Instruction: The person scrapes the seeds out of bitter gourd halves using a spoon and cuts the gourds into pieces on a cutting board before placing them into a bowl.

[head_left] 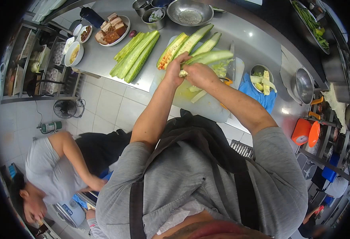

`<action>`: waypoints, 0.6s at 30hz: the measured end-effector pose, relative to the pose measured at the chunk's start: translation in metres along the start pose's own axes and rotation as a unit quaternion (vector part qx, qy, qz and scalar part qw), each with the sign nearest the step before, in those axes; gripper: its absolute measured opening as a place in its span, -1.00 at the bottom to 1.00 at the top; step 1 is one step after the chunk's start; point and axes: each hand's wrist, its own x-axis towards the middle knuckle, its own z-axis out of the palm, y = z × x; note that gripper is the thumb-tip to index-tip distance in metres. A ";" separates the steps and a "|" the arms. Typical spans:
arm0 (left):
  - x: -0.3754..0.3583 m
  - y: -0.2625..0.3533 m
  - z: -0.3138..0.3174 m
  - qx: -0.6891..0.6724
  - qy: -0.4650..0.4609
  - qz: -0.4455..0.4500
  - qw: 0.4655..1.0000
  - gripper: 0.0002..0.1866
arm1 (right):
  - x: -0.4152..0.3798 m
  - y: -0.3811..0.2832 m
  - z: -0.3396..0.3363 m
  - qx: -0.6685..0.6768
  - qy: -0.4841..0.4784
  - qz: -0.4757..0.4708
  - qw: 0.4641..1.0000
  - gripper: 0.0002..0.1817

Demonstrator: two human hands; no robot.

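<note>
My left hand [175, 68] grips the near end of a long halved green gourd [213, 57] held over a white cutting board [207, 104]. My right hand [199, 75] is closed against the same gourd's cut end, where pale seeds and pulp show; any tool in it is hidden. Three more halved gourds [191, 43] lie just beyond on the steel counter [103, 59], one with orange pulp showing. A stack of cleaned green halves [136, 55] lies to the left. A knife [231, 63] rests on the board's right side.
A metal bowl [262, 78] of pale scraps sits on a blue cloth at the right. Steel bowls [189, 12], a plate of meat [113, 30] and small dishes line the counter's far side. Another person [51, 171] bends low at the lower left. Shelves [31, 63] stand at the left.
</note>
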 end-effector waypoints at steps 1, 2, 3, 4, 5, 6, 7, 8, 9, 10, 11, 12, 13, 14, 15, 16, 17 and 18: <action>-0.001 -0.002 -0.001 0.000 -0.002 -0.001 1.000 -0.64 | -0.004 0.003 0.002 -0.001 0.001 0.002 1.000 -0.77; -0.003 -0.003 -0.002 0.005 -0.019 -0.015 1.000 -0.66 | -0.009 0.008 0.005 0.010 0.022 -0.029 0.999 -0.74; -0.005 -0.002 -0.001 0.010 -0.036 -0.027 0.999 -0.67 | -0.013 0.013 0.006 0.020 0.044 -0.062 0.997 -0.72; -0.007 0.001 -0.001 0.010 -0.040 -0.026 0.999 -0.67 | -0.019 0.018 0.007 0.016 0.046 -0.062 0.997 -0.72; -0.009 0.003 -0.002 0.035 -0.037 -0.014 0.999 -0.65 | -0.029 0.023 0.007 0.032 0.068 -0.061 0.995 -0.67; -0.010 0.006 -0.002 0.060 -0.034 -0.001 0.998 -0.62 | -0.038 0.028 0.007 0.046 0.089 -0.061 0.993 -0.61; -0.010 0.010 -0.002 0.083 -0.030 0.014 0.996 -0.59 | -0.045 0.031 0.006 0.041 0.090 -0.063 0.993 -0.61; -0.002 0.012 -0.007 0.093 -0.007 0.029 0.995 -0.54 | -0.053 0.034 0.007 0.034 0.103 0.009 0.994 -0.52; -0.003 0.017 -0.007 0.092 -0.008 0.032 0.995 -0.54 | -0.057 0.039 0.008 0.028 0.117 0.081 0.989 -0.41; -0.005 0.022 -0.006 0.183 -0.016 0.059 0.981 -0.52 | -0.057 0.051 0.013 0.026 0.121 0.079 0.989 -0.41; -0.006 0.027 -0.005 0.273 -0.022 0.084 0.958 -0.50 | -0.056 0.064 0.021 0.037 0.154 0.124 0.980 -0.31; -0.004 0.031 -0.006 0.274 -0.023 0.088 0.957 -0.50 | -0.053 0.063 0.015 0.049 0.186 0.170 0.966 -0.20; -0.003 0.035 -0.007 0.365 -0.050 0.168 0.914 -0.54 | -0.051 0.064 0.008 0.048 0.189 0.170 0.966 -0.20; -0.003 0.036 -0.007 0.451 -0.077 0.243 0.855 -0.57 | -0.051 0.066 -0.001 0.066 0.228 0.180 0.955 -0.20; -0.010 0.043 0.002 0.451 -0.078 0.245 0.854 -0.57 | -0.050 0.060 -0.016 0.083 0.268 0.189 0.941 -0.21; -0.025 0.055 0.019 0.500 -0.107 0.271 0.816 -0.61 | -0.047 0.054 -0.028 0.082 0.270 0.189 0.941 -0.21; -0.035 0.061 0.031 0.545 -0.136 0.294 0.773 -0.64 | -0.042 0.046 -0.036 0.058 0.280 0.159 0.945 -0.27; -0.037 0.060 0.037 0.545 -0.136 0.295 0.773 -0.64 | -0.038 0.043 -0.041 0.034 0.290 0.129 0.948 -0.33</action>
